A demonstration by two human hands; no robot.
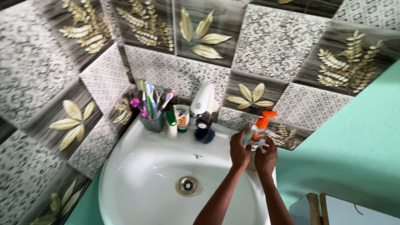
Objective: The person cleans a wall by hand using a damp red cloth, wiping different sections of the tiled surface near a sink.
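Observation:
A clear pump bottle with an orange top stands on the right rim of a white sink. My left hand is wrapped against the bottle's left side, fingers pointing up along it. Gripping the bottle's base from the right and below is my right hand. Both forearms reach in from the bottom edge over the basin.
At the sink's back rim stand a cup of toothbrushes, a small white bottle with a green cap, a tube, a white tap and a blue brush. The drain lies mid-basin. Wooden slats sit bottom right.

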